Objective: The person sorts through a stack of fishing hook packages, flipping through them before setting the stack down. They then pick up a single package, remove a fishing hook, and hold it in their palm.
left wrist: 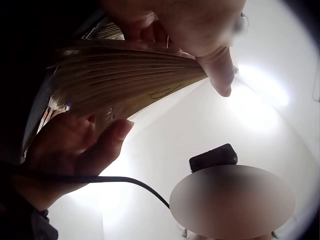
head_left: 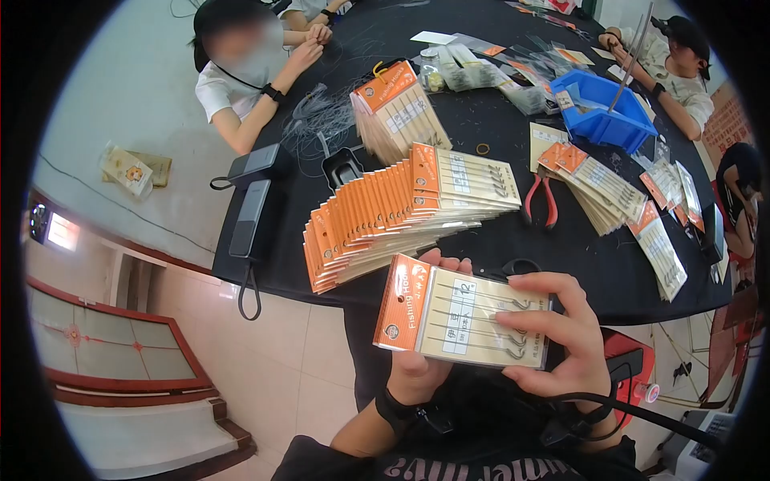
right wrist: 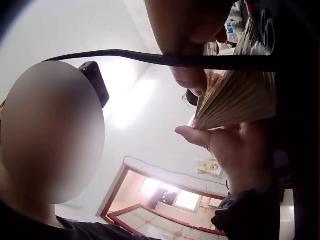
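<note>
A stack of fishing hook packets [head_left: 489,317] with an orange header is held up in front of the body. My left hand [head_left: 421,373] grips the header end from below, its thumb at the lower edge and fingertips showing behind the top edge. On the other end, my right hand [head_left: 565,337] holds the stack, with fingers across the clear front and the thumb along the bottom edge. Seen edge-on in the left wrist view, the packets [left wrist: 130,75] pinch together at the left thumb [left wrist: 220,75] and spread toward the right hand [left wrist: 65,145].
A long fanned pile of packets [head_left: 377,220] lies just beyond the hands, beside red-handled pliers [head_left: 541,200]. Further packets [head_left: 597,180], a blue bin [head_left: 601,112] and black devices [head_left: 250,216] stand on the black table. Other people [head_left: 241,72] sit around it.
</note>
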`<state>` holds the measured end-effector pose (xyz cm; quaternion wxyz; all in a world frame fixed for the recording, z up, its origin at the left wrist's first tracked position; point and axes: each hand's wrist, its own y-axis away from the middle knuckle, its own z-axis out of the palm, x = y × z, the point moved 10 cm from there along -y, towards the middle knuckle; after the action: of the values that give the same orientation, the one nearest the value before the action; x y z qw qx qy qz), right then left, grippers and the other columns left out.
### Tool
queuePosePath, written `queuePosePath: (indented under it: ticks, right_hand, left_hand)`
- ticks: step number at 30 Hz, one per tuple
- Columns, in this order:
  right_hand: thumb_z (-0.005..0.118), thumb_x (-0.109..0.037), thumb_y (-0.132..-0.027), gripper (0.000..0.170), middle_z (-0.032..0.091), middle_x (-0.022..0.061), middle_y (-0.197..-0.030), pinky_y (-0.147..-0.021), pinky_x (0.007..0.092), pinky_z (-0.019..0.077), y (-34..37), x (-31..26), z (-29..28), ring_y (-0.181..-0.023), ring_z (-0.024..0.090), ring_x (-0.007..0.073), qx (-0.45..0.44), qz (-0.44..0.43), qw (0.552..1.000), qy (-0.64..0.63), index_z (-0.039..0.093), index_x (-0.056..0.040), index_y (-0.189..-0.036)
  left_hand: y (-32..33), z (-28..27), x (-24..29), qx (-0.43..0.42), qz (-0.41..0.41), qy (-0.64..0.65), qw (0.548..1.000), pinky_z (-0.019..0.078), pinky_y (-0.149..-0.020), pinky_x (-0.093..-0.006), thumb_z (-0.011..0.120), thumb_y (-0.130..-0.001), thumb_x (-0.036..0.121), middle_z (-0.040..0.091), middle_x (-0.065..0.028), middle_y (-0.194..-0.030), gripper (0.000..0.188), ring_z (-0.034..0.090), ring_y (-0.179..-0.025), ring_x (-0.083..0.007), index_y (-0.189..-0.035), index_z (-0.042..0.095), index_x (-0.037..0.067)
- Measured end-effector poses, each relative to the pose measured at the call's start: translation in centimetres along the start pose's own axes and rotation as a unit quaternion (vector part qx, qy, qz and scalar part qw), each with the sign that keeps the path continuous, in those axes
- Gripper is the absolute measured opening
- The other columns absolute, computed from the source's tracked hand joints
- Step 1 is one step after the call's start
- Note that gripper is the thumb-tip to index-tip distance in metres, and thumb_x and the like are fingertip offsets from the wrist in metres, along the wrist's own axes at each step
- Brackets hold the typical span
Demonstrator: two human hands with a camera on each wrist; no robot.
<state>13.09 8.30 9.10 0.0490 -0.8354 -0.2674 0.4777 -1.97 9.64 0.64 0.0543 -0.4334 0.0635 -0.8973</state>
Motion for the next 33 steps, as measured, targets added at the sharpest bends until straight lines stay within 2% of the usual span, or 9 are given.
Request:
queuePosePath:
  ticks: [8,17,20,23,26,29,33]
  right_hand:
    - [0.082,-0.025,-0.062,0.049,0.057,0.0097,-0.125,-0.097,0.0384,0.0335,-0.1,-0.4,0.0,-0.113,0.053,0.0250,-0.018,-0.007,1.000,0.013,0.073,-0.0157,-0.109]
    - [0.082,-0.026,-0.062,0.048,0.056,0.0094,-0.126,-0.098,0.0391,0.0318,0.1,-0.2,0.3,-0.114,0.052,0.0247,-0.035,0.006,0.999,0.016,0.074,-0.0158,-0.108]
    - [0.085,-0.029,-0.060,0.056,0.056,0.0102,-0.129,-0.100,0.0396,0.0312,0.0,-0.3,0.5,-0.118,0.051,0.0270,-0.051,-0.001,0.998,0.031,0.071,-0.0146,-0.112]
    - [0.087,-0.032,-0.059,0.071,0.054,0.0123,-0.133,-0.103,0.0421,0.0292,0.1,0.2,0.4,-0.123,0.049,0.0290,-0.024,0.023,0.999,0.018,0.063,-0.0122,-0.123]
    - [0.088,-0.035,-0.058,0.084,0.053,0.0145,-0.135,-0.106,0.0443,0.0299,0.2,0.6,0.8,-0.126,0.049,0.0304,-0.023,0.033,0.999,0.011,0.055,-0.0097,-0.131]
    - [0.088,-0.031,-0.058,0.085,0.054,0.0150,-0.135,-0.105,0.0439,0.0346,0.3,1.0,1.8,-0.124,0.052,0.0309,-0.026,0.037,0.999,-0.022,0.053,-0.0083,-0.132]
    - [0.087,-0.026,-0.059,0.080,0.058,0.0139,-0.130,-0.099,0.0411,0.0427,0.2,0.9,1.8,-0.117,0.056,0.0322,-0.004,0.014,1.000,-0.004,0.055,-0.0081,-0.130]
  left_hand:
    - [0.2,0.1,-0.3,-0.019,-0.017,0.002,1.000,0.0267,-0.116,-0.0481,0.062,-0.053,0.090,0.042,-0.0109,-0.135,0.130,0.039,-0.133,-0.0288,-0.147,0.026,0.006]
    - [0.2,0.3,-0.2,-0.021,-0.010,0.005,1.000,0.0269,-0.116,-0.0474,0.063,-0.057,0.088,0.043,-0.0101,-0.132,0.122,0.041,-0.130,-0.0277,-0.143,0.030,0.007]
    - [0.3,0.2,-0.2,-0.019,-0.008,0.013,1.000,0.0266,-0.116,-0.0477,0.064,-0.057,0.087,0.043,-0.0102,-0.131,0.121,0.041,-0.130,-0.0281,-0.142,0.031,0.007]
    - [0.3,0.1,-0.1,-0.020,-0.003,0.009,1.000,0.0266,-0.116,-0.0477,0.065,-0.057,0.086,0.042,-0.0104,-0.131,0.121,0.041,-0.129,-0.0282,-0.142,0.031,0.007]
    - [0.3,0.1,-0.1,-0.020,-0.002,0.010,1.000,0.0269,-0.116,-0.0476,0.065,-0.056,0.086,0.042,-0.0104,-0.131,0.121,0.042,-0.129,-0.0279,-0.142,0.031,0.007]
    - [0.3,0.2,-0.1,-0.024,0.000,0.005,1.000,0.0277,-0.116,-0.0477,0.064,-0.057,0.087,0.043,-0.0123,-0.134,0.122,0.042,-0.131,-0.0288,-0.142,0.031,0.007]
    - [0.4,0.4,0.2,-0.014,-0.007,-0.011,1.000,0.0282,-0.116,-0.0482,0.064,-0.057,0.086,0.043,-0.0153,-0.138,0.122,0.042,-0.133,-0.0305,-0.144,0.030,0.006]
